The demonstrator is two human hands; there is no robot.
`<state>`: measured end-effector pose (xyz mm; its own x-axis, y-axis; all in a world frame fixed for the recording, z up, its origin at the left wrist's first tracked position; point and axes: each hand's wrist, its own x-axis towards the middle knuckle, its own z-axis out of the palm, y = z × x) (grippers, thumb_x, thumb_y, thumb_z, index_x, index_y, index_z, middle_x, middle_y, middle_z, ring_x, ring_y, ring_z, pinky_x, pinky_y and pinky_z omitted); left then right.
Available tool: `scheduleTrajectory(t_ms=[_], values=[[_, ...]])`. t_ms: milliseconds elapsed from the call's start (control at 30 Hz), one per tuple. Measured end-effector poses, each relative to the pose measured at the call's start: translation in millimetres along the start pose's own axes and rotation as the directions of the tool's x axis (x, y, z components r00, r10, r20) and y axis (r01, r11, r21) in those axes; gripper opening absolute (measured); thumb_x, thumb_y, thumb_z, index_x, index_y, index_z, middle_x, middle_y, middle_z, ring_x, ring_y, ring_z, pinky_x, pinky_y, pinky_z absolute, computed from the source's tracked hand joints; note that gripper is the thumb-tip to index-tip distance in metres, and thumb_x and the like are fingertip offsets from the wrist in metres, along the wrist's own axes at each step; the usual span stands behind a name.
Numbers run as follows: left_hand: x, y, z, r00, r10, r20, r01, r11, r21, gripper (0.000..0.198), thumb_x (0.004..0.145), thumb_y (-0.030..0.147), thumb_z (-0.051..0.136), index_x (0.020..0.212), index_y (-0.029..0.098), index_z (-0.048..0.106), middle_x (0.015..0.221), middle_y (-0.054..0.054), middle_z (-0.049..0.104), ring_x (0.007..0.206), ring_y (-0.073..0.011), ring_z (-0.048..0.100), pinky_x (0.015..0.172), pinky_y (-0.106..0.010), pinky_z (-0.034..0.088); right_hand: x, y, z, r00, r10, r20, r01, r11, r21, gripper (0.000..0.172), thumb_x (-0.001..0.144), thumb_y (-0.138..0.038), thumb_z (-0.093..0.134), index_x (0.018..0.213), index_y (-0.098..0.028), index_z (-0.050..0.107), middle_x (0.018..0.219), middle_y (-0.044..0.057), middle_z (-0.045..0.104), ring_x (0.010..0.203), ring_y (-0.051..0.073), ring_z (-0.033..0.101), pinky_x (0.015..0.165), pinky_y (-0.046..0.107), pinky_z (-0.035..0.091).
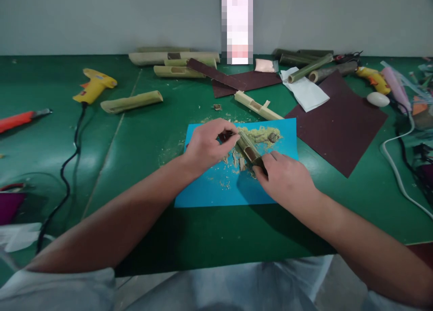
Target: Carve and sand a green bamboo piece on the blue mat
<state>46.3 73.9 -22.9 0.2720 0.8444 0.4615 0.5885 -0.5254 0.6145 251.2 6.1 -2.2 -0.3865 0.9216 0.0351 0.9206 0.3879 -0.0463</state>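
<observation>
A short bamboo tube [248,147] with a rectangular slot cut in its side lies slanted between my hands, over a blue sheet [209,189]. My right hand [287,173] is wrapped round its near end. At the far end my left hand [213,141] is closed, thumb and fingertips pinched against the tube. A bit of dark reddish-brown material shows under the left fingers; I cannot make out what it is. Greenish shavings [259,134] are heaped behind the tube, and bark-like scraps [236,160] lie scattered in front of it.
Behind the sheet lies a slotted pale bamboo piece [259,107]. Dark brown sheets [341,126] and white paper [306,92] are to the right. A yellow glue gun [94,86] with a black cord and a bamboo piece [131,102] lie left. More bamboo [179,71] lines the wall.
</observation>
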Motion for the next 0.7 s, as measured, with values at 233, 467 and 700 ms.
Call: scheduleTrajectory(t_ms=[233,467,700], values=[[-2.2,-6.0,11.0,0.995,-0.069,0.068,0.082,0.974,-0.209,0.017,0.083,0.025,0.071,0.096,0.016,0.065,0.084,-0.003,0.069,0.072,-0.0131,0.064,0.067,-0.026,0.054,-0.8,0.3,3.3,1.000,0.008,-0.022,-0.008,1.000,-0.012,0.027,0.096,-0.033,0.050,0.081,-0.016,0.063,0.075,0.007,0.064,0.065,0.018,0.057,0.053,0.032,0.021],[1.7,-4.7,7.6,0.992,0.030,0.120,-0.021,0.997,-0.081,0.011,0.085,0.019,0.066,0.096,0.018,0.068,0.096,-0.004,0.070,0.083,-0.0160,0.064,0.072,-0.029,0.052,1.0,-1.7,-0.8,1.000,0.009,0.024,-0.009,1.000,0.008,0.027,0.098,-0.034,0.049,0.086,-0.015,0.065,0.080,0.009,0.066,0.068,0.018,0.057,0.054,0.031,0.023],[6.9,-10.6,1.1,0.915,0.326,0.238,-0.364,0.921,0.138,0.021,0.091,0.021,0.058,0.106,0.020,0.072,0.104,-0.009,0.068,0.098,-0.0243,0.063,0.086,-0.040,0.051,1.4,-1.4,-2.1,0.998,0.015,0.054,-0.016,1.000,0.012,0.026,0.098,-0.034,0.050,0.087,-0.015,0.065,0.080,0.008,0.065,0.068,0.018,0.058,0.054,0.032,0.024]])
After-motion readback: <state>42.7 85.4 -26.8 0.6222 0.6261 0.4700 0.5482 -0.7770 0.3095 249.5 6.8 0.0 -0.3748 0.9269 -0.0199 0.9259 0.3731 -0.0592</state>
